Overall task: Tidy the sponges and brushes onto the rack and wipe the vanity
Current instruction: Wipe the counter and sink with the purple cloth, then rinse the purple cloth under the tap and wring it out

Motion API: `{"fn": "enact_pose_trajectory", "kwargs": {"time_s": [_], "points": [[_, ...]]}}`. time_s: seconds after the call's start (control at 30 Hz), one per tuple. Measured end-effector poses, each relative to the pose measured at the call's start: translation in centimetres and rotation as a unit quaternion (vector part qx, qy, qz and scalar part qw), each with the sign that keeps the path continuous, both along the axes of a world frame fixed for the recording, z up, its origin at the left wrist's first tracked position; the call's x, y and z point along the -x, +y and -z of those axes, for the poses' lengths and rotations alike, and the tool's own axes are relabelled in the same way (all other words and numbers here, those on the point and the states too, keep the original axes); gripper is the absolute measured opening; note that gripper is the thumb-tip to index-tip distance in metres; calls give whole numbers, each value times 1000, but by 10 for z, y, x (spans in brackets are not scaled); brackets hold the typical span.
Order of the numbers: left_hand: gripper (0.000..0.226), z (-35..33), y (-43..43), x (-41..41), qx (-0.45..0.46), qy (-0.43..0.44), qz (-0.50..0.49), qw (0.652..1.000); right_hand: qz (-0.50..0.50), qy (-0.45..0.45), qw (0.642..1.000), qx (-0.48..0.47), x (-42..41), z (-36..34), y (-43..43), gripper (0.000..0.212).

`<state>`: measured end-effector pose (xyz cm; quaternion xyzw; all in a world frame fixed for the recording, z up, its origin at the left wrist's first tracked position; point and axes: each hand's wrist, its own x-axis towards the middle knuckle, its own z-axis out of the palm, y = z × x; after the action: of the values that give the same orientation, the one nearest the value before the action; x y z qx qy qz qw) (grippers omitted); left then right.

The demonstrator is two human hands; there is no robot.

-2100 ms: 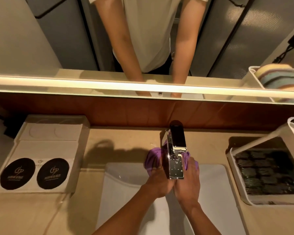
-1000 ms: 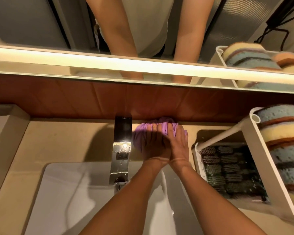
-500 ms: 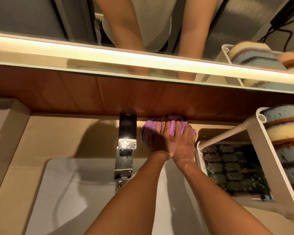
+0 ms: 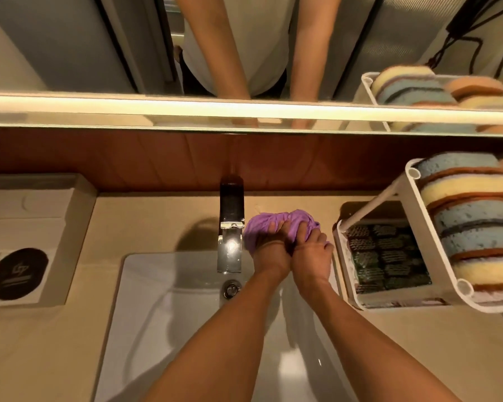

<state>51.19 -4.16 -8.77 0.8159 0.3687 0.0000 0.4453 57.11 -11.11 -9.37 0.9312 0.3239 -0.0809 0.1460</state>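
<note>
One head-worn view — close above the vanity [image 4: 157, 216], looking steeply down toward the mirror [image 4: 70, 53].

You got no readable text. Black round label [image 4: 18, 274] on the white box [image 4: 38, 227], at the counter's [image 4: 157, 210] left edge, bore a logo; the lettering beneath was too blurred.

purple cloth [image 4: 276, 223]: near part hidden under my left hand [image 4: 269, 250] and right hand [image 4: 311, 250], my fingertips buried in its folds | rack [image 4: 401, 195]: right side cut by frame edge | sponges [image 4: 471, 224]: ends cut off with it | brushes [image 4: 386, 256]: lower tier dark, count unreadable | box [image 4: 35, 216]: left part cut off, printing blurred | basin [image 4: 169, 300]: front cut off
</note>
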Motion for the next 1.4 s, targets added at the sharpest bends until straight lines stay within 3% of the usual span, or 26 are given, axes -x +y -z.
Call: {"fn": "enact_pose_trajectory", "kwargs": {"time_s": [0.1, 0.17, 0.33, 0.43, 0.5, 0.67, 0.77, 0.87, 0.97, 1.07, 1.13, 1.23, 1.4], "points": [[27, -14, -5, 19, -1, 16, -13, 1000, 7, -11, 998, -54, 16, -1, -13, 70], [33, -13, -9, 32, 4, 11, -18, 1000, 6, -10, 997, -71, 26, -2, -22, 62], [58, -11, -19, 61, -5, 37, -1, 999, -28, 10, 998, -53, 44, -14, -40, 17], [37, -16, -22, 85, 19, 21, -22, 999, -19, 76, 993, -86, 55, -16, -55, 13], [25, -24, -25, 102, -2, 18, -27, 999, -25, 71, 989, -124, 65, -20, -62, 5], [33, -30, -42, 145, 32, 58, -78, 995, -126, 20, 974, -186, 91, -21, -81, 12], [47, -32, -49, 159, 47, 83, -81, 992, -164, 8, 957, -238, 103, -19, -91, 28], [38, -25, -47, 174, 43, 95, -105, 989, -173, 23, 944, -279, 110, -22, -95, 37], [34, -24, -47, 187, 45, 55, -131, 989, -51, 192, 942, -269, 112, -34, -92, 43], [36, -24, -49, 194, 74, -7, -173, 982, -35, 208, 934, -287, 112, -41, -87, 45], [37, -40, -53, 200, 108, -53, -208, 971, -27, 234, 914, -331, 120, -56, -84, 46], [34, -75, -57, 210, 150, -105, -209, 961, -3, 321, 854, -410, 133, -78, -76, 42], [31, -100, -46, 232, 131, -99, -204, 965, -32, 350, 796, -492, 149, -111, -65, 36]]}}
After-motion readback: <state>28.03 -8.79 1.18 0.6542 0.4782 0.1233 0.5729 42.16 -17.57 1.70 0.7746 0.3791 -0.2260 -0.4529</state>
